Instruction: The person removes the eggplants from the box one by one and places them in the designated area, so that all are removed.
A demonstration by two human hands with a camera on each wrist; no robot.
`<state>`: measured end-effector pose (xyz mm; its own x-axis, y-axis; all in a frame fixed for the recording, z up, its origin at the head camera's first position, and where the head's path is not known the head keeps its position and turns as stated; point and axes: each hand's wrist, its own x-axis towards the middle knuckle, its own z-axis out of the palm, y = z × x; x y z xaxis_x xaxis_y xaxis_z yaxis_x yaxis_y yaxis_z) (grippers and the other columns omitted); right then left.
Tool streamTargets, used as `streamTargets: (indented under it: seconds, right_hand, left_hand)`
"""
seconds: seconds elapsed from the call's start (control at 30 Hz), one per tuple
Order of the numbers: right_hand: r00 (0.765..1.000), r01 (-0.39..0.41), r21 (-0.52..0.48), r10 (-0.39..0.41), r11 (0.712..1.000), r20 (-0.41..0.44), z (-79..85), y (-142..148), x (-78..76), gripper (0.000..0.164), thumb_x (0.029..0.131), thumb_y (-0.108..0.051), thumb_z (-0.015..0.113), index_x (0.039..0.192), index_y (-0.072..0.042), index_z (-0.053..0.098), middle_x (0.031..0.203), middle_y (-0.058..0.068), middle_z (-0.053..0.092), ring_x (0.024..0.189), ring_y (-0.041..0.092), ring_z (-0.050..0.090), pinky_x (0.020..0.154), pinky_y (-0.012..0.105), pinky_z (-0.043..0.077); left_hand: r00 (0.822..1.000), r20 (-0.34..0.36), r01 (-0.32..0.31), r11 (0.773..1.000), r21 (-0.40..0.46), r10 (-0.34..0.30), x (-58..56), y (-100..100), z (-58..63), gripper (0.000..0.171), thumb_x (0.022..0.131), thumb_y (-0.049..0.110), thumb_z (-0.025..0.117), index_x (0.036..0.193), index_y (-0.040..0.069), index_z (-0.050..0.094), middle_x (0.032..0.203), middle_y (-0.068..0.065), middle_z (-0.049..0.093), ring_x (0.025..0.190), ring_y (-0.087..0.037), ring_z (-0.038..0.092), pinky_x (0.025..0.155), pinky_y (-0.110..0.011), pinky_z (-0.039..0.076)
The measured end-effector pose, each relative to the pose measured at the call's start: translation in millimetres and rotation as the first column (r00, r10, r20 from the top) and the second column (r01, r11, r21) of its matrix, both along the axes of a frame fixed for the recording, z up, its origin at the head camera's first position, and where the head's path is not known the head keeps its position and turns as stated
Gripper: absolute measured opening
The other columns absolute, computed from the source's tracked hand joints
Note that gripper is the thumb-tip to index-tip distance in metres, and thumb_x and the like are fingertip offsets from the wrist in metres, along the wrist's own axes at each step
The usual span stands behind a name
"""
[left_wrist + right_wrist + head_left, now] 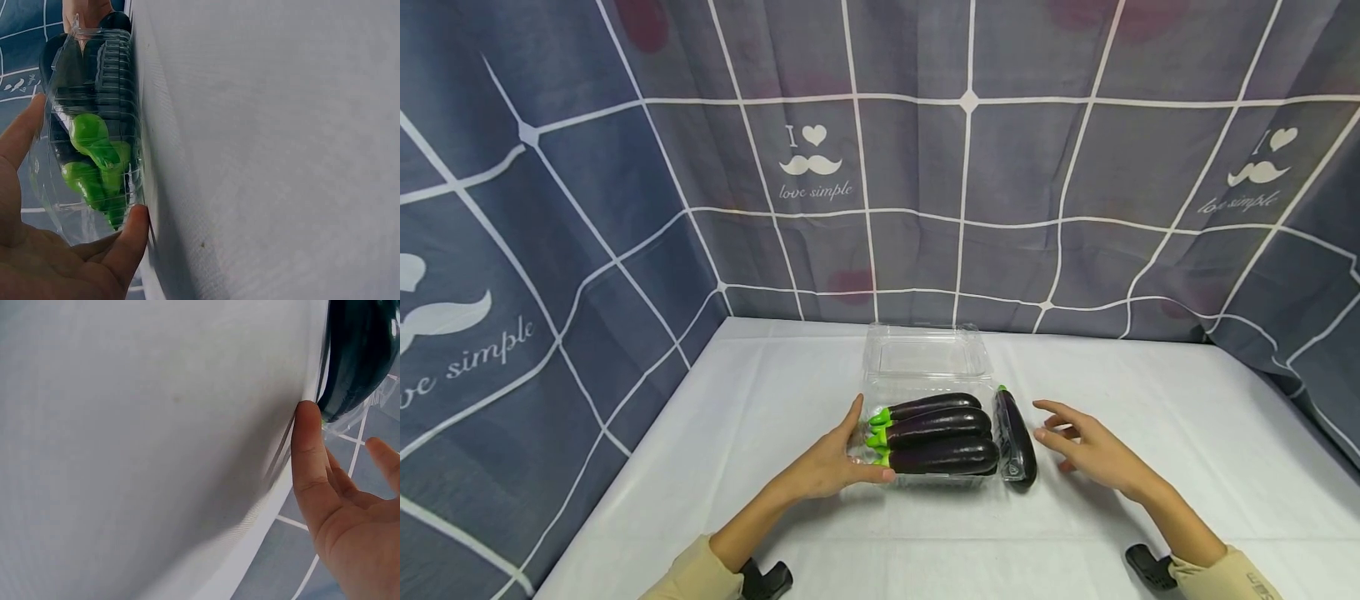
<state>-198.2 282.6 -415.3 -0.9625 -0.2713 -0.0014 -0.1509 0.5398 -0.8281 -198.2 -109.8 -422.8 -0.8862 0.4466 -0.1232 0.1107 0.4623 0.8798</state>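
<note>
Several dark purple eggplants (pixel 942 456) lie side by side in a clear plastic clamshell container (pixel 943 481), their green stems (pixel 89 134) toward the left. My left hand (pixel 827 462) spans the container's left end, thumb at the near corner and index finger at the far one, the fingers mostly straight. Another eggplant (pixel 1017 437) lies on the table along the container's right side, stem end away from me. To the right of it, my right hand (pixel 1090 450) is held apart with loosely bent fingers and nothing in them.
The container's transparent lid (pixel 927 354) is folded back toward the far side. A white cloth covers the table (pixel 760 375). Behind and on the left hangs a grey-blue checked curtain (pixel 910 167). Dark wrist devices (pixel 1150 567) sit by both sleeves.
</note>
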Motion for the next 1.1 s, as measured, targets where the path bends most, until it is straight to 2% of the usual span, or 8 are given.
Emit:
streamTargets:
  seconds: [0.23, 0.43, 0.6, 0.8, 0.97, 1.1]
  right_hand:
    - [0.986, 0.034, 0.112, -0.015, 0.993, -0.167, 9.1, -2.6, -2.5, 0.050, 0.100, -0.027, 0.061, 0.144, -0.007, 0.049, 0.128, 0.021, 0.058, 0.108, 0.030, 0.060, 0.082, 0.042, 0.049]
    - [0.982, 0.040, 0.092, -0.022, 0.995, -0.187, 26.5, -11.8, -4.6, 0.054, 0.100, -0.030, 0.062, 0.148, -0.013, 0.045, 0.132, 0.020, 0.055, 0.112, 0.030, 0.059, 0.084, 0.037, 0.051]
    - [0.973, 0.006, 0.076, 0.012, 0.997, -0.232, 38.2, -26.0, -3.8, 0.053, 0.099, -0.026, 0.063, 0.147, -0.014, 0.047, 0.135, 0.014, 0.055, 0.115, 0.031, 0.058, 0.091, 0.045, 0.048]
    - [0.962, -0.059, 0.024, 0.063, 0.998, -0.264, 47.4, -45.8, -5.9, 0.052, 0.098, -0.022, 0.065, 0.146, -0.015, 0.048, 0.138, 0.011, 0.053, 0.116, 0.032, 0.057, 0.092, 0.033, 0.049]
    - [0.948, -0.127, 0.020, 0.127, 0.992, -0.293, 53.3, -59.0, -7.0, 0.050, 0.097, -0.017, 0.065, 0.144, -0.011, 0.049, 0.137, 0.010, 0.053, 0.112, 0.030, 0.058, 0.094, 0.042, 0.048]
    - [0.935, -0.178, 0.036, 0.181, 0.983, -0.305, 59.0, -71.9, -8.7, 0.050, 0.097, -0.018, 0.066, 0.144, -0.010, 0.050, 0.140, 0.007, 0.053, 0.114, 0.024, 0.058, 0.095, 0.045, 0.047]
  left_hand:
    - [1.000, 0.001, -0.007, 1.000, -0.011, 0.007, -0.7, -0.4, 1.1, 0.125, 0.078, 0.045, 0.083, 0.159, 0.013, -0.006, 0.159, -0.026, 0.015, 0.145, -0.039, 0.019, 0.109, -0.058, 0.028]
    - [1.000, 0.006, -0.009, 1.000, -0.015, 0.009, -0.7, -1.1, 1.5, 0.124, 0.078, 0.045, 0.083, 0.159, 0.013, -0.006, 0.158, -0.026, 0.016, 0.144, -0.039, 0.020, 0.108, -0.057, 0.029]
    - [1.000, 0.000, 0.002, 1.000, -0.008, -0.002, -0.6, -0.8, 1.5, 0.124, 0.078, 0.046, 0.082, 0.159, 0.013, -0.006, 0.159, -0.026, 0.016, 0.144, -0.039, 0.021, 0.108, -0.058, 0.029]
    - [1.000, 0.004, 0.003, 1.000, -0.005, -0.003, -1.1, -0.3, 1.4, 0.124, 0.078, 0.046, 0.082, 0.159, 0.014, -0.006, 0.158, -0.027, 0.017, 0.143, -0.040, 0.023, 0.107, -0.058, 0.032]
    - [1.000, 0.005, 0.007, 1.000, 0.003, -0.007, -0.4, -0.2, 0.7, 0.123, 0.079, 0.045, 0.082, 0.159, 0.014, -0.007, 0.157, -0.028, 0.019, 0.143, -0.041, 0.024, 0.106, -0.058, 0.033]
    - [1.000, 0.005, 0.005, 1.000, 0.006, -0.005, -0.1, -0.7, 0.4, 0.123, 0.079, 0.045, 0.082, 0.159, 0.015, -0.007, 0.157, -0.027, 0.020, 0.143, -0.040, 0.025, 0.106, -0.058, 0.033]
